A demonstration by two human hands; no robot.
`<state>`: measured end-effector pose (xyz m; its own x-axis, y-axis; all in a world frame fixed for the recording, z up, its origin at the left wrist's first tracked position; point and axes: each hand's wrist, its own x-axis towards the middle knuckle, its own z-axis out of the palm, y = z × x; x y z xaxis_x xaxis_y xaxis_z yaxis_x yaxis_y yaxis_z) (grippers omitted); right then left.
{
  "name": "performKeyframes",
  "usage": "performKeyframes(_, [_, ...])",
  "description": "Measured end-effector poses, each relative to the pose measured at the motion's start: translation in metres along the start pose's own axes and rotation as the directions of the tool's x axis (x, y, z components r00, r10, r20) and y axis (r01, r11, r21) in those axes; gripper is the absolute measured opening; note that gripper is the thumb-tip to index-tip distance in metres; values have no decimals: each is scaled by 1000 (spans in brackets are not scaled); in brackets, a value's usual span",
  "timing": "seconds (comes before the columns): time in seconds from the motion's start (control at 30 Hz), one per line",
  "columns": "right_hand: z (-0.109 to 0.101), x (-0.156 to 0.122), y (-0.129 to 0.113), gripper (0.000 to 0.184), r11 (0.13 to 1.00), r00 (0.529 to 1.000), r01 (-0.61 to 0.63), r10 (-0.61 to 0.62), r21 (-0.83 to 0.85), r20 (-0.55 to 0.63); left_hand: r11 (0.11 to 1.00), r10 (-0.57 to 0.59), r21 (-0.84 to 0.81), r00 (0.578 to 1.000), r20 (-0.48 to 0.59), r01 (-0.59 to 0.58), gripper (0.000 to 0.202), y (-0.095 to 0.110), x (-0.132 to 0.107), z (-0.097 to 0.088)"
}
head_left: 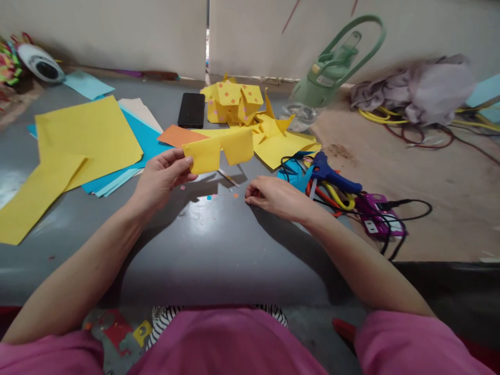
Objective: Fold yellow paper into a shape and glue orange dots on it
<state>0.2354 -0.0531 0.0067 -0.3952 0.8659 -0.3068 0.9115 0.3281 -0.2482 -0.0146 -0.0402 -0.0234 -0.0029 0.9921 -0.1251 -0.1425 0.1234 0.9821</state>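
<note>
My left hand (162, 177) pinches a folded yellow paper shape (219, 151) by its left end and holds it just above the grey table (211, 250). My right hand (275, 197) rests on the table with its fingers curled and fingertips pressed down near some tiny paper bits (213, 197). I cannot make out whether anything is between those fingertips. A small strip (229, 178) lies on the table under the yellow shape.
Yellow and blue paper sheets (89, 140) lie at the left. A black phone (191, 110) and folded yellow paper pieces (234, 101) sit behind. A blue glue gun (332, 174), scissors and cables lie at the right, with a green jug (336, 62) and crumpled cloth (429, 86) beyond.
</note>
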Motion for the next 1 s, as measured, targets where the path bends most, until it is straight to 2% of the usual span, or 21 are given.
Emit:
performKeyframes(0.13, [-1, -1, -1, 8, 1000, 1000, -7, 7, -12, -1, 1000, 14, 6, 1000, 19, -14, 19, -2, 1, 0])
performKeyframes(0.23, [-7, -3, 12, 15, 1000, 989, -20, 21, 4, -150, 1000, 21, -2, 1000, 14, -21, 19, -1, 0, 1])
performKeyframes(0.3, [-12, -5, 25, 19, 998, 961, -56, 54, 1, -270, 999, 33, -32, 999, 10, -32, 19, 1, -1, 1])
performKeyframes(0.37, [-16, -5, 36, 18, 997, 950, -74, 68, -8, -306, 997, 45, -59, 999, 4, -44, 18, 3, -2, 2])
performKeyframes(0.57, [-7, -2, 43, 11, 1000, 987, 15, -11, 22, -162, 996, 28, -79, 999, 19, -26, 12, 4, -4, 3])
performKeyframes(0.8, [-1, -4, 40, 12, 985, 986, 135, -123, 103, -113, 997, 34, -67, 999, 27, -32, 16, 1, -1, 1])
performKeyframes(1.0, [1, -5, 36, 5, 991, 995, 90, -85, 101, -50, 997, 34, -71, 999, 28, -32, 12, -2, 0, 0])
